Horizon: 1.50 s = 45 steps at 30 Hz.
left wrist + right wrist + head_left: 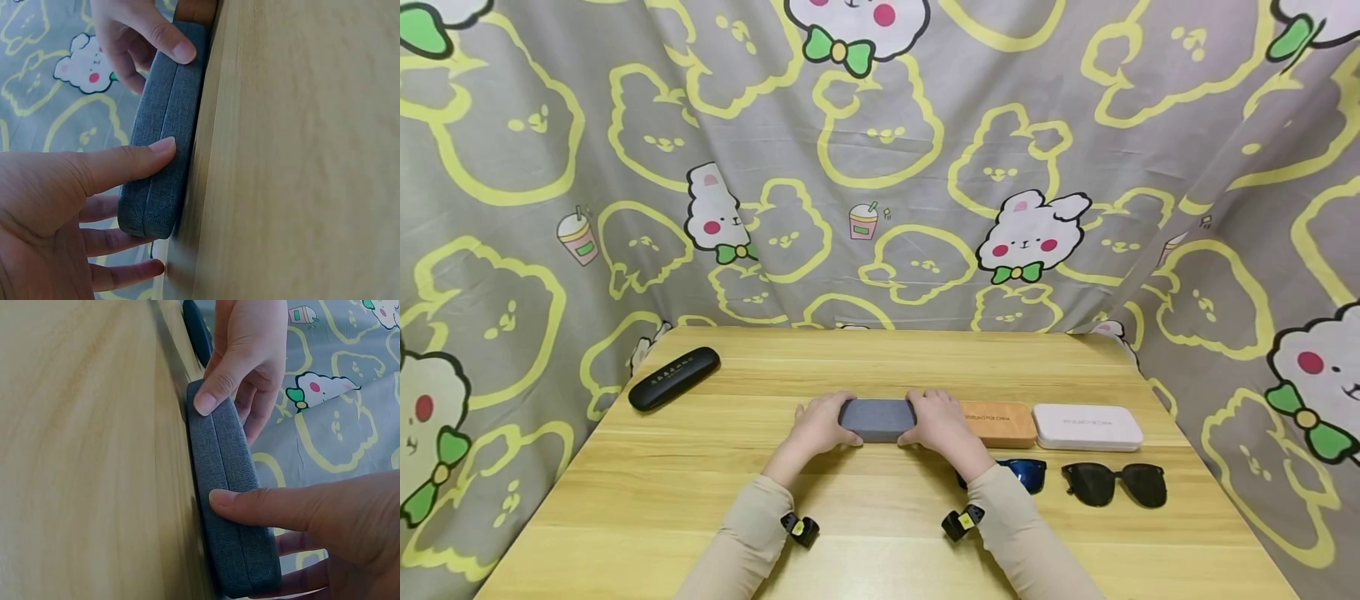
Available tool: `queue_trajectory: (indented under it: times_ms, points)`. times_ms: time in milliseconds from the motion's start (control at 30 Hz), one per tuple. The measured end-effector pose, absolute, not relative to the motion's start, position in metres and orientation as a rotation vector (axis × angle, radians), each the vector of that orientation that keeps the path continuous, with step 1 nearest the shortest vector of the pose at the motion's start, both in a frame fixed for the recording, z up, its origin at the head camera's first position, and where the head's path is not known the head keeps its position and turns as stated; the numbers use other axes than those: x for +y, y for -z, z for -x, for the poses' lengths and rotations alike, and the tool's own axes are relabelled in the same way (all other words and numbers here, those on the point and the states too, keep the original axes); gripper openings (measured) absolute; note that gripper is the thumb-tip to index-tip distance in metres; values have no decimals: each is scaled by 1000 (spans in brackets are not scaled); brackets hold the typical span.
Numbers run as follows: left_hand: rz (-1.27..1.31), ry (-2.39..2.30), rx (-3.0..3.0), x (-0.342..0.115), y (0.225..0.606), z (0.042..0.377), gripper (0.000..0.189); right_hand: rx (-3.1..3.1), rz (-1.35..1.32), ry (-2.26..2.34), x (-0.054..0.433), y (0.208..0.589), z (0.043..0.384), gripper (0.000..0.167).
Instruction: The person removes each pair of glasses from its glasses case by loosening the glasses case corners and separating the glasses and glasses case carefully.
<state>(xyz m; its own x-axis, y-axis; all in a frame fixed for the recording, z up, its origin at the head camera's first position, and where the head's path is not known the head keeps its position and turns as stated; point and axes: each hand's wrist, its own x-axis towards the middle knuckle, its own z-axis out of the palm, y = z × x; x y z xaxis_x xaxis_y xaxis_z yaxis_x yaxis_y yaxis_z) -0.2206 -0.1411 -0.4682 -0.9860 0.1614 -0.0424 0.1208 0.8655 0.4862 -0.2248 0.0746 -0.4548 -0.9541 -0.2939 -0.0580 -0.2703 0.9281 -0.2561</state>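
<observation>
A grey-blue fabric glasses case (878,421), lid closed, is held between both hands at the middle of the table. My left hand (822,425) grips its left end, and my right hand (938,425) grips its right end. In the left wrist view the left thumb (134,165) presses the case's front side near the lid seam, with the fingers behind. The right wrist view shows the right thumb (262,506) on that same side. Just right of the right hand lies an orange-brown glasses case (1000,425), partly hidden by it.
To the right lies a white glasses case (1087,427). In front are dark sunglasses (1116,483) and blue-lensed sunglasses (1026,475), the latter partly behind the right forearm. A black glasses case (674,379) lies at the back left. Patterned curtains (917,150) surround the wooden table (865,533).
</observation>
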Motion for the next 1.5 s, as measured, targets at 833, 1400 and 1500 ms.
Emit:
queue_trajectory:
  times_ms: [833, 1400, 1500]
  points:
    - [-321, -954, 2798, -154, 463, 226, 91, 2943, 453, 379, 87, 454, 230, 75]
    - [-208, -1195, 2761, -159, 485, 217, 108, 2960, 485, 391, 89, 452, 228, 72]
    - [-153, -1232, 2769, -156, 490, 216, 111, 2961, 496, 386, 88, 452, 228, 71]
